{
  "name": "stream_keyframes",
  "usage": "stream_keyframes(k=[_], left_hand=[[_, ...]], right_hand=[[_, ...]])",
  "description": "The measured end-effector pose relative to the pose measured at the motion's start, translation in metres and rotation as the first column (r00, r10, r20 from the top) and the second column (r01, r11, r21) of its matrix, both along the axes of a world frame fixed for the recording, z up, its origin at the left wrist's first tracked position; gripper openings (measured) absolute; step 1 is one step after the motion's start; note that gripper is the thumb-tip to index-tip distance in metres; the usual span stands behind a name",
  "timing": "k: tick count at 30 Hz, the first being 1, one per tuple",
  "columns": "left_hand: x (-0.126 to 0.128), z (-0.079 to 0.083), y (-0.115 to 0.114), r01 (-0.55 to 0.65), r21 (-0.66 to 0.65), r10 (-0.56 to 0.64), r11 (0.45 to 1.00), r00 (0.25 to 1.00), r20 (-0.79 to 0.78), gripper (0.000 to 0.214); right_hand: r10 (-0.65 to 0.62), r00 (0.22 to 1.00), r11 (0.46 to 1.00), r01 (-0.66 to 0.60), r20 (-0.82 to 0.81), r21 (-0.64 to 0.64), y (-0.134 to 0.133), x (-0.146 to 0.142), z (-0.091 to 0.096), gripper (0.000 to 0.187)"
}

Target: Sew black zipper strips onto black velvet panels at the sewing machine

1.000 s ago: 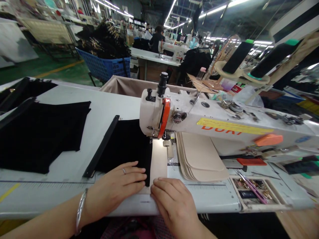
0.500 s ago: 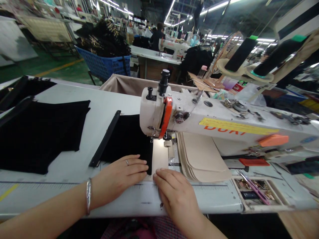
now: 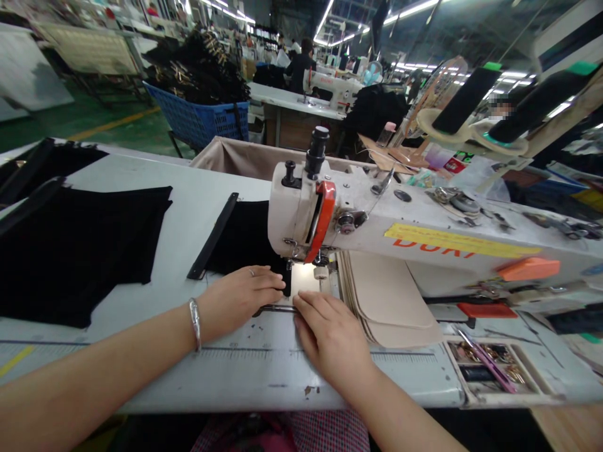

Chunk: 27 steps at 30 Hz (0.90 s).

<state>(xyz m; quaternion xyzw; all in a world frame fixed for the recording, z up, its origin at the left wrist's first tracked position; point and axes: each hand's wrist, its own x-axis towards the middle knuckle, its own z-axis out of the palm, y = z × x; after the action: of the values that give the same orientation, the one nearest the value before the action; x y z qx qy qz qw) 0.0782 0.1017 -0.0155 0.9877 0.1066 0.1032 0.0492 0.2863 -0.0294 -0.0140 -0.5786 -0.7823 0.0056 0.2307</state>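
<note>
My left hand (image 3: 242, 298) lies flat with fingers stretched out over the near edge of a black fabric piece (image 3: 249, 235), which has a dark strip along its left side. Under the fingertips of my right hand (image 3: 330, 326) is a beige panel (image 3: 304, 280) that runs along the right edge of the black fabric. Those right fingers are extended and lie close together on the panel. Both pieces reach under the needle area of a white sewing machine (image 3: 419, 232), where a lamp lights the beige surface. The needle itself is hidden.
A stack of beige panels (image 3: 389, 295) lies right of the needle area, beneath the machine arm. Larger black fabric pieces (image 3: 85, 245) cover the left of the table. At the right front is a small parts tray (image 3: 532, 389). A blue basket (image 3: 200, 119) stands behind.
Both hands have moved forward toward the machine, and the black fabric and beige panel have slid further under the needle area. The camera view has shifted slightly.
</note>
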Motion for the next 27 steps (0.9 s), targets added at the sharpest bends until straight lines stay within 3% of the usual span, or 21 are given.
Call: stream_keyframes(k=[8, 16, 27], left_hand=[[0.014, 0.004, 0.019, -0.070, 0.011, 0.069, 0.998, 0.996, 0.050, 0.031], [0.023, 0.007, 0.025, -0.203, -0.051, 0.206, 0.978, 0.976, 0.074, 0.037], [0.024, 0.003, 0.027, -0.219, -0.026, 0.220, 0.975, 0.965, 0.142, 0.039]], right_hand=[[-0.055, 0.997, 0.997, 0.057, 0.045, -0.059, 0.020, 0.000, 0.002, 0.037], [-0.113, 0.989, 0.993, 0.114, 0.091, -0.011, 0.033, -0.002, 0.001, 0.040], [-0.155, 0.985, 0.988, 0.155, 0.070, 0.005, 0.034, -0.005, -0.003, 0.044]])
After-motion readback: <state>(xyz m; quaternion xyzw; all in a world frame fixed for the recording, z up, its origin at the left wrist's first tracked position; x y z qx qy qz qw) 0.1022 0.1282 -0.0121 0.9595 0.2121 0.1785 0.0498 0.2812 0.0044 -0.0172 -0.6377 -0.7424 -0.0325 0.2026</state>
